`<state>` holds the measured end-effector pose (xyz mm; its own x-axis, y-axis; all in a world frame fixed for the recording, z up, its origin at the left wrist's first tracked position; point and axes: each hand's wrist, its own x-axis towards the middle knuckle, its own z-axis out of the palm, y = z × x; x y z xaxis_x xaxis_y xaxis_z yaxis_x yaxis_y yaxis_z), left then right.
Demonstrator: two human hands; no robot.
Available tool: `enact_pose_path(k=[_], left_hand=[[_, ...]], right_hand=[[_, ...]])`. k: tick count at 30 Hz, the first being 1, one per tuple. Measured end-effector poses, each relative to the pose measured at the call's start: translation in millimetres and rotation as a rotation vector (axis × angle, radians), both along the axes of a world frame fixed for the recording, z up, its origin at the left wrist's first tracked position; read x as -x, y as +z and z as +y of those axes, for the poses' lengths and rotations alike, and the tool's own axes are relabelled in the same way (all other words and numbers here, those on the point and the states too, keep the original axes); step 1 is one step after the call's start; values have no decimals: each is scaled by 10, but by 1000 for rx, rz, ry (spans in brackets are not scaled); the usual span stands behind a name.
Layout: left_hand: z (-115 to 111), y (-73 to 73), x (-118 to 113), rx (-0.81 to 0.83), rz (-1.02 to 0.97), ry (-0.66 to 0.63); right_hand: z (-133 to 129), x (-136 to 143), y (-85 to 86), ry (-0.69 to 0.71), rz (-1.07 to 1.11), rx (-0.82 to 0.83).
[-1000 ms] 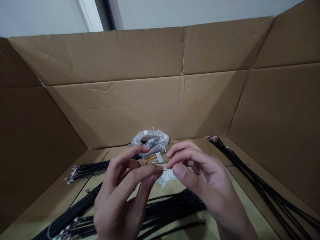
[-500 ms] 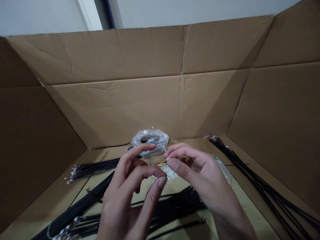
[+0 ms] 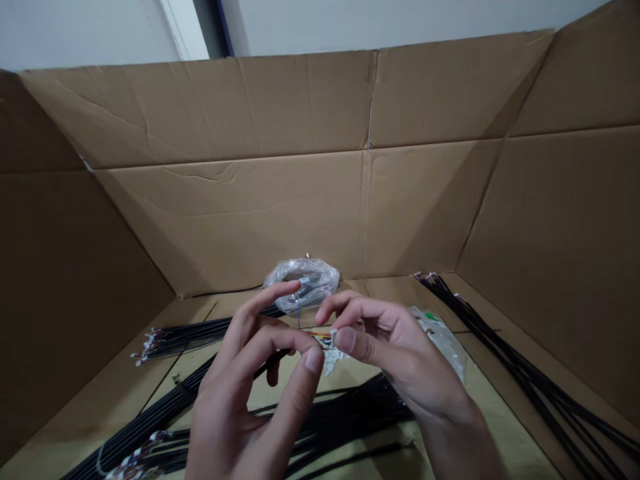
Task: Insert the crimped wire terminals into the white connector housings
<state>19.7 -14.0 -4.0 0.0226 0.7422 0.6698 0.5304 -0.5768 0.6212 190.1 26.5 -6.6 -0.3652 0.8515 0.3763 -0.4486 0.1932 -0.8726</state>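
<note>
White connector (image 3: 334, 338) is clamped by the right hand (image 3: 400, 347); just beside it, the left hand (image 3: 253, 387) pinches, apparently, a thin wire (image 3: 327, 347).

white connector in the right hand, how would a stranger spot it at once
Inside the cardboard enclosure, find the right hand. The white connector sits at its thumb tip. Unlike the loose white pieces scattered below, it has coloured wires running to it.

Behind the connector (image 3: 334, 339) lies a bag (image 3: 326, 287) between the left cables (image 3: 200, 330) and the right cables (image 3: 465, 317).
</note>
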Motion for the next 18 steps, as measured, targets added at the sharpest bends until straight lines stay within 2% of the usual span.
enact_pose_path(k=[7,18], left_hand=[[-8,21,-43,-7,-4,41],[3,9,3,-43,61,31]], right_hand=[[-2,29,-2,-11,5,2],[-3,23,10,-21,-8,-7]])
